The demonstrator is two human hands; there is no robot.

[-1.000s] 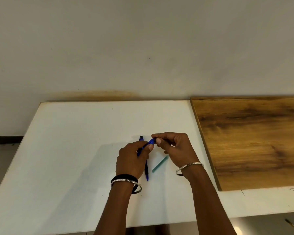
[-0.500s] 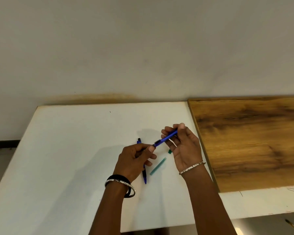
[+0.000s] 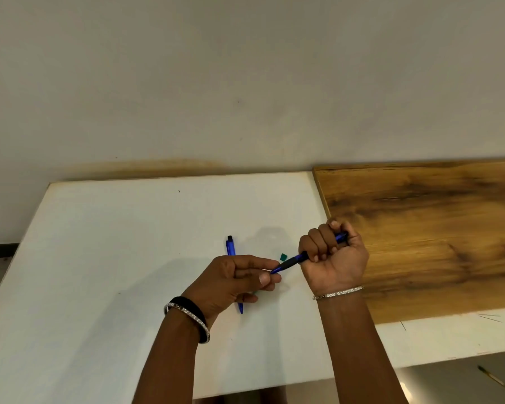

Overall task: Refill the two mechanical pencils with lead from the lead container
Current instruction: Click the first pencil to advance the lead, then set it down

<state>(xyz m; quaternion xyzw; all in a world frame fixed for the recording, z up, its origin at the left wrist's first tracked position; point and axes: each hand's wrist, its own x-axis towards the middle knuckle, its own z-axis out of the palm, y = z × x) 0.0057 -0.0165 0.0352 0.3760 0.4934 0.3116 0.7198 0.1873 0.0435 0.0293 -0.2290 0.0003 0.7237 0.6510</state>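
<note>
My right hand [image 3: 337, 259] grips a blue mechanical pencil [image 3: 292, 261] in a fist above the white table [image 3: 114, 258], with the pencil's tip pointing left and down. My left hand [image 3: 231, 279] pinches at that tip with thumb and forefinger; whether a lead is between the fingers cannot be made out. A second blue pencil [image 3: 230, 246] lies on the table, its middle hidden under my left hand. A small green cap [image 3: 283, 256] lies just behind the held pencil. The green lead container is almost wholly hidden under my left hand.
A brown wooden board [image 3: 435, 228] lies on the table at the right, just beside my right hand. A plain wall stands behind the table. A thin stick [image 3: 491, 379] lies on the floor at the lower right.
My right hand has turned the pencil and closed into a fist round its barrel, moving right toward the board. My left hand now pinches at the tip and covers the green container.
</note>
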